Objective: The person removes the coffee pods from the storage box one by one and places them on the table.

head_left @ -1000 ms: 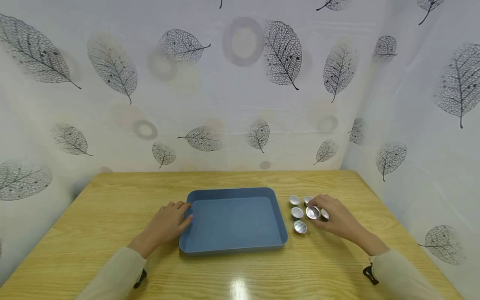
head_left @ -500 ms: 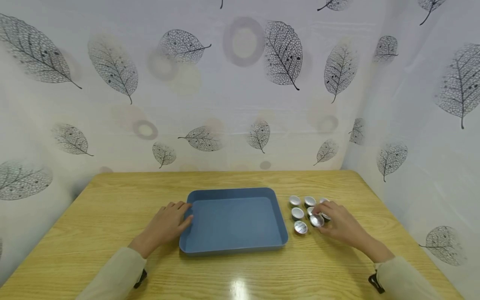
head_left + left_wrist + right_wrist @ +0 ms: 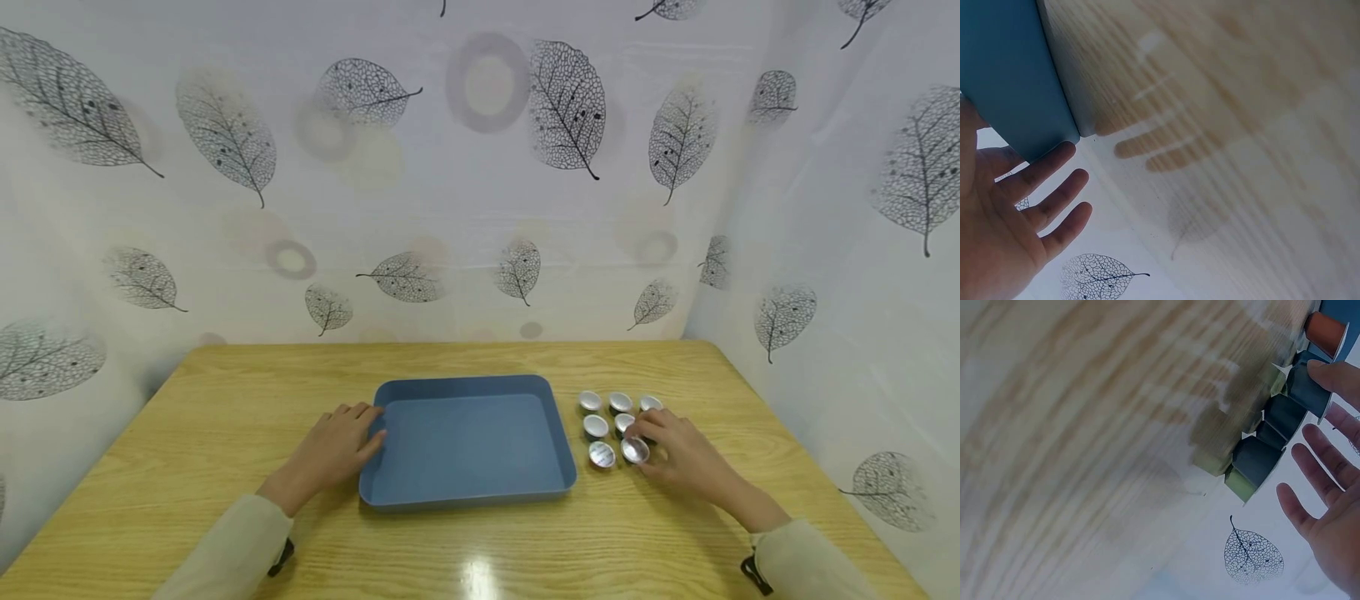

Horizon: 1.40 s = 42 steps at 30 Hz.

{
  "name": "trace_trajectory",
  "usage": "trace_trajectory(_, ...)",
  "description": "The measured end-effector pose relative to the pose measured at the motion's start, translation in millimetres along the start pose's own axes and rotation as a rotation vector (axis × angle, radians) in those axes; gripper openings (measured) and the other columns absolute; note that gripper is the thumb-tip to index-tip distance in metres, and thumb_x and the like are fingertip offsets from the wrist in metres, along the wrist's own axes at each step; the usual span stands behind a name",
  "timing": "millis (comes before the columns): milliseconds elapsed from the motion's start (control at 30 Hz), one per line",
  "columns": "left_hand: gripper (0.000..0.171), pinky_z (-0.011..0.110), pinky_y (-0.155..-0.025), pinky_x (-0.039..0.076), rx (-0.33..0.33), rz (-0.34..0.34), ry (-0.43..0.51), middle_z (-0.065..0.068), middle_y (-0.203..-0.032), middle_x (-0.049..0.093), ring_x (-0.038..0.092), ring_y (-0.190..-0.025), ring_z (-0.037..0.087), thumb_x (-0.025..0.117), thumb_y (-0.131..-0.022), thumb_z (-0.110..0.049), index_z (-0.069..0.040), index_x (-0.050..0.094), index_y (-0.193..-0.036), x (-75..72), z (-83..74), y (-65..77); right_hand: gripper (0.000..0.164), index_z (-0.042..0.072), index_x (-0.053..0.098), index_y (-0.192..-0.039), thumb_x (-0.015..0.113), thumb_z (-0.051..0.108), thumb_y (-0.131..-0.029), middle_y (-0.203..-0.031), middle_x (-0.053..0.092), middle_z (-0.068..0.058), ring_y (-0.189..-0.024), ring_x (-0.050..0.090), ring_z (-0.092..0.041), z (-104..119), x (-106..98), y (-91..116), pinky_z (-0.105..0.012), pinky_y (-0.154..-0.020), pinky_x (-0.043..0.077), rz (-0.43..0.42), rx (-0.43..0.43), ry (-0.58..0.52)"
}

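Observation:
My right hand pinches a coffee capsule with a silver foil lid between thumb and fingers. In the right wrist view that capsule is dark teal, with the thumb against its side and the other fingers spread out. More capsules stand close by, lids up, such as a white-lidded one and a shiny-lidded one; the hand partly covers those at the right. My left hand rests on the left rim of a blue-grey tray, its fingers fairly straight in the left wrist view.
The tray stands on a wood-grain table, just left of the capsules. An orange-brown capsule and a green one stand at the ends of the group. A leaf-print curtain hangs behind and beside the table.
My right hand has moved towards me with the held capsule, bringing it beside the front shiny-lidded one. More capsules behind it now show. The left hand and tray stay put.

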<state>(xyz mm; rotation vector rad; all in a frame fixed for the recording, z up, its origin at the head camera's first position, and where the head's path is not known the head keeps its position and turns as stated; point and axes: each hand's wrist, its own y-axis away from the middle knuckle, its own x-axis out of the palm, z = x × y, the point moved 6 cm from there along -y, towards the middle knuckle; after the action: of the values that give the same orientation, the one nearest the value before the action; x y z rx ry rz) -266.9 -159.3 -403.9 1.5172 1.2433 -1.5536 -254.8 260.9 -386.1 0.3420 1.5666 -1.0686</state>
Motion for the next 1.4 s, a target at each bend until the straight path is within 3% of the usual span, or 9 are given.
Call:
trace_trajectory(433, 0.038, 0.051, -0.081, 0.045, 0.009, -0.016, -0.007, 0.012, -0.116, 0.059, 0.054, -0.105, 0.033, 0.051, -0.092, -0.031, -0.005, 0.057, -0.119, 0.3, -1.4, 0.1, 0.040, 0.017, 0.066, -0.089, 0.085, 0.021, -0.054, -0.095, 0.057, 0.001, -0.083, 0.053, -0.014, -0.9, 2.5, 2.5, -0.027, -0.064, 0.037, -0.034, -0.044, 0.048)
trace_trajectory(1400, 0.040, 0.052, -0.082, 0.045, 0.012, -0.030, -0.031, 0.012, -0.117, 0.058, 0.054, -0.104, 0.032, 0.051, -0.092, -0.033, -0.006, 0.055, -0.121, -1.2, -3.1, -0.9, 0.045, 0.013, 0.065, -0.096, 0.083, 0.021, -0.056, -0.100, 0.059, 0.000, -0.090, 0.053, -0.018, -3.0, -1.5, -0.9, -0.031, -0.068, 0.039, 0.013, -0.037, 0.028)
